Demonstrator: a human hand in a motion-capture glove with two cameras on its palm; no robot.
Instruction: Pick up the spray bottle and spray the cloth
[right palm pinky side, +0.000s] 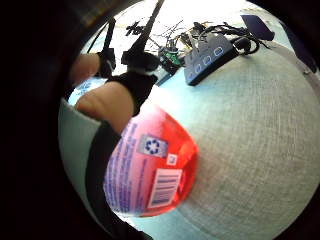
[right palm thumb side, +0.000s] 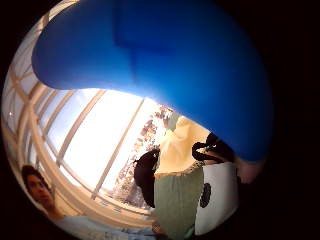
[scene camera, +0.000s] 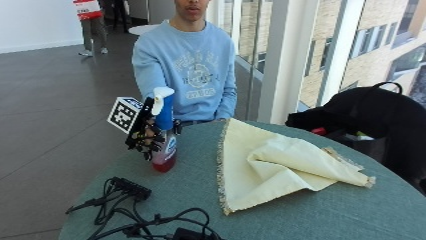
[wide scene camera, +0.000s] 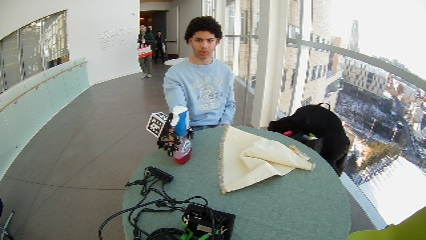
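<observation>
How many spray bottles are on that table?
1. The only spray bottle stands upright near the table's edge, beside the yellow cloth, with the gloved right hand gripping its neck. Nothing suggests another, though the black bag could hide things.

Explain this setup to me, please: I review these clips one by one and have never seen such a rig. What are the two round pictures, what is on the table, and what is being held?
There is no machine here. A person seated at a round green table wears a black glove on the right hand. Two small cameras sit on that palm, and they give the round pictures: one looks down past the spray bottle onto the table, the other looks up past its blue head. The remaining two pictures come from cameras across the table, one wider. The hand grips the bottle, which has red liquid and stands at or just above the tabletop. Beside it, apart from it, lies a folded pale yellow cloth. Black cables lie near the table's front edge.
</observation>
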